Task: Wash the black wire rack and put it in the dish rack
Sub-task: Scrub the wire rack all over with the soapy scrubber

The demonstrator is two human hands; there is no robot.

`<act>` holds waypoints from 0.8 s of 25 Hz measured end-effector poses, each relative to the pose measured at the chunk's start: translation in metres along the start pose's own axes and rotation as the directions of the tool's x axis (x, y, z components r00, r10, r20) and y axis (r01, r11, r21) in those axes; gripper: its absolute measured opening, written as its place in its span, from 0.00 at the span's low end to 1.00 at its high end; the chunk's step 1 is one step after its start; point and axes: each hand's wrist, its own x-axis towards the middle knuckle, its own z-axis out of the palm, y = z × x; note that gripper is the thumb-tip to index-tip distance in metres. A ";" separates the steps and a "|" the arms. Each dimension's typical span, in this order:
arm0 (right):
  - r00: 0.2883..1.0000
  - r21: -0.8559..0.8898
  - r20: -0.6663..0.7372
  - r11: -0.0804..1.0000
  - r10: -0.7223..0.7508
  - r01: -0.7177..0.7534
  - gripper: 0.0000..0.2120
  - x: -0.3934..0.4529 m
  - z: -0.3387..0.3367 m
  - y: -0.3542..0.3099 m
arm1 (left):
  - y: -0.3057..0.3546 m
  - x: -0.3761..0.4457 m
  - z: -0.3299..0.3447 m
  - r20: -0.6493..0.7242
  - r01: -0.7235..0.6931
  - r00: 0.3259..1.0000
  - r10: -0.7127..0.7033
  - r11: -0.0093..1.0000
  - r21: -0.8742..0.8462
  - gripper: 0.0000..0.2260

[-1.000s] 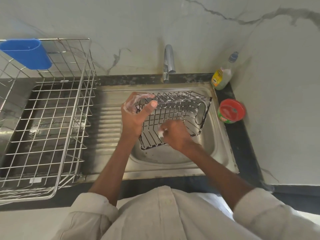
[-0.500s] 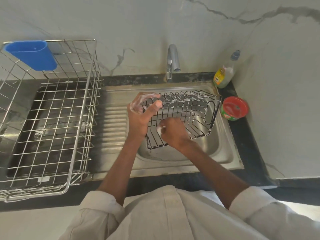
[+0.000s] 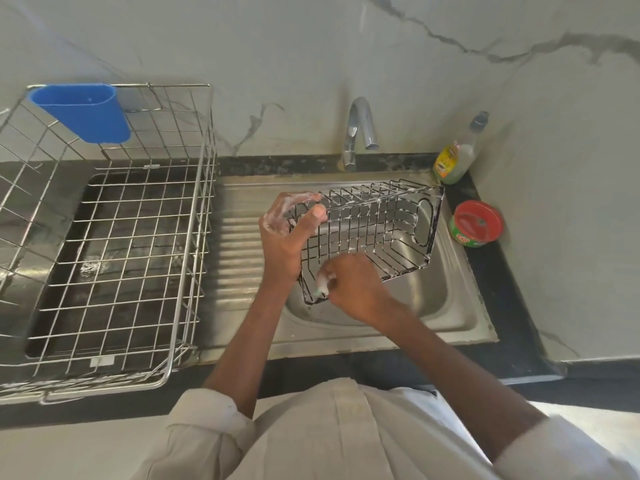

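Head view: left hand clutches the soapy black wire rack; right hand pinches a scrubber; best scrub every wire over the sink.

One head cam, close, looking steeply down at sink; probably wide-angle.

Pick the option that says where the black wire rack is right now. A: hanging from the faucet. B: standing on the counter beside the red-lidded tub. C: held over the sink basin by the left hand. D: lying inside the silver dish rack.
C: the left hand grips the soapy black wire rack at one end above the sink, while the right hand scrubs its lower corner.
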 end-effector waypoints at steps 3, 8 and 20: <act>0.998 0.098 -0.031 0.994 0.054 -0.051 0.17 0.005 -0.009 -0.007 | -0.001 0.001 -0.003 -0.026 0.019 0.999 -0.018 1.000 0.018 0.16; 0.995 0.221 0.050 0.971 0.081 -0.090 0.14 0.020 -0.008 -0.022 | -0.005 0.006 -0.002 -0.060 0.017 0.998 -0.015 0.999 0.033 0.17; 0.949 0.653 0.277 0.695 0.147 -0.299 0.15 -0.001 -0.084 0.042 | -0.021 -0.009 0.031 -0.284 0.225 0.928 -0.241 0.970 -0.090 0.23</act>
